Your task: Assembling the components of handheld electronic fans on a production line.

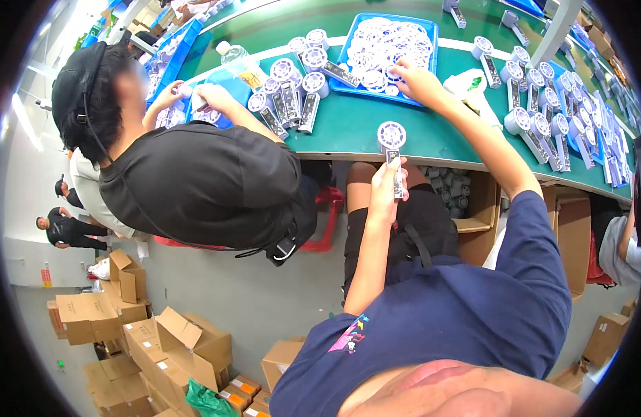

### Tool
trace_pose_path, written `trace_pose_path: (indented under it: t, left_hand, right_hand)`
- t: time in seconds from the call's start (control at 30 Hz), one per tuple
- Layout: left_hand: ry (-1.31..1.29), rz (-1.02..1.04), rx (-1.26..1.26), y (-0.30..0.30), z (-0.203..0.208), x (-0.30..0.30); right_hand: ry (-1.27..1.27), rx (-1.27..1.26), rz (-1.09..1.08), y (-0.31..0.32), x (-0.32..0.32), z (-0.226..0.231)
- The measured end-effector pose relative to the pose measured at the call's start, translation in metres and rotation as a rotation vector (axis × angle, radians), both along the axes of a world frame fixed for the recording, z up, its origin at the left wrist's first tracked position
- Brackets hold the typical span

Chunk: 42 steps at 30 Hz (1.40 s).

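Pale device [391, 137] is held by left fingers [388, 178] beside a green table [432, 129] over grey floor [286, 286]; right fingers [405, 67] I cannot judge.

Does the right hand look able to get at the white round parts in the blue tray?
Likely yes: the right hand is over the near right corner of the blue tray, close by the white round parts, and no lid covers them.

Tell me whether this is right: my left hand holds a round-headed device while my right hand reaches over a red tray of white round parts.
Wrong colour: the tray is blue, not red, as the head view shows. The rest stands: your left hand holds the round-headed device, and your right hand reaches over the white round parts.
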<state>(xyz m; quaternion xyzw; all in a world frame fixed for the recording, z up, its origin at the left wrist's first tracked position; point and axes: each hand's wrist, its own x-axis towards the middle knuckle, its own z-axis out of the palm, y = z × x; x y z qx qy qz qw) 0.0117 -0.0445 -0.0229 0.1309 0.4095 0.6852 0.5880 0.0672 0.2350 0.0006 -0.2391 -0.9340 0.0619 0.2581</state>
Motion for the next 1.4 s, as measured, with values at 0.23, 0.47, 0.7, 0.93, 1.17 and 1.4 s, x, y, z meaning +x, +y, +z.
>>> trace_pose_path:
  t: [0.23, 0.47, 0.7, 0.93, 1.17, 1.4]
  left_hand:
    - [0.018, -0.037, -0.019, 0.005, 0.004, -0.009]
    - [0.011, -0.056, -0.046, 0.008, 0.001, -0.008]
    - [0.018, -0.073, -0.047, 0.007, 0.002, -0.009]
    - [0.021, -0.055, -0.047, 0.009, 0.0, -0.011]
    - [-0.002, -0.047, -0.033, 0.009, -0.001, -0.008]
    - [-0.008, -0.065, -0.049, 0.013, 0.0, -0.007]
  right_hand:
    - [0.104, -0.177, 0.053, 0.009, -0.005, -0.001]
    - [0.268, -0.238, 0.044, 0.01, -0.004, 0.0]
    - [0.494, -0.867, 0.03, 0.019, 0.004, 0.002]
    - [0.904, -1.636, 0.3, 0.024, 0.011, -0.003]
    - [0.798, -1.404, 0.179, 0.024, 0.009, -0.01]
    - [0.504, -0.962, 0.07, 0.002, 0.019, 0.011]
